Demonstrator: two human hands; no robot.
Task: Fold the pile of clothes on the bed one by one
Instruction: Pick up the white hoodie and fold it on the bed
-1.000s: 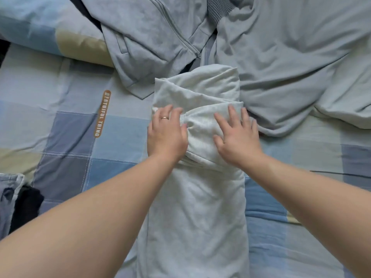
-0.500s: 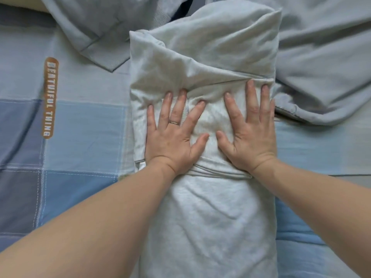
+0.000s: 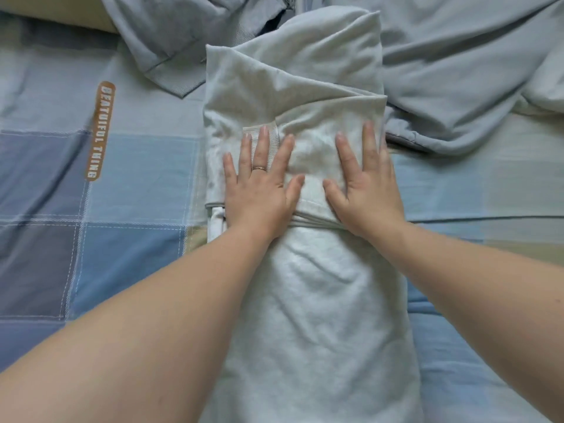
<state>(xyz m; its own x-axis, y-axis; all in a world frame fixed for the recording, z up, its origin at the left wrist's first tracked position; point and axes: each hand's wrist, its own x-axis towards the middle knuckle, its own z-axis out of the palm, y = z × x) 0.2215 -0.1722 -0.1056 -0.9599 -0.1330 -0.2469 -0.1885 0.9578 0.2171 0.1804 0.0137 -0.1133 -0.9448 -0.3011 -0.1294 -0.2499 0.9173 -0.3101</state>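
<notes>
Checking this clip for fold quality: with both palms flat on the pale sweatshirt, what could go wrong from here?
1. The left hand and right hand only press the pale sweatshirt flat; its puffy folded layer may spring open once released.
2. A white strip pokes out at the fold's left edge and could stay exposed.
3. The grey garment lies against the right edge and might get dragged along.

left: bare bedsheet (image 3: 137, 184) free | far, right: heaped grey garments (image 3: 457, 71) block
</notes>
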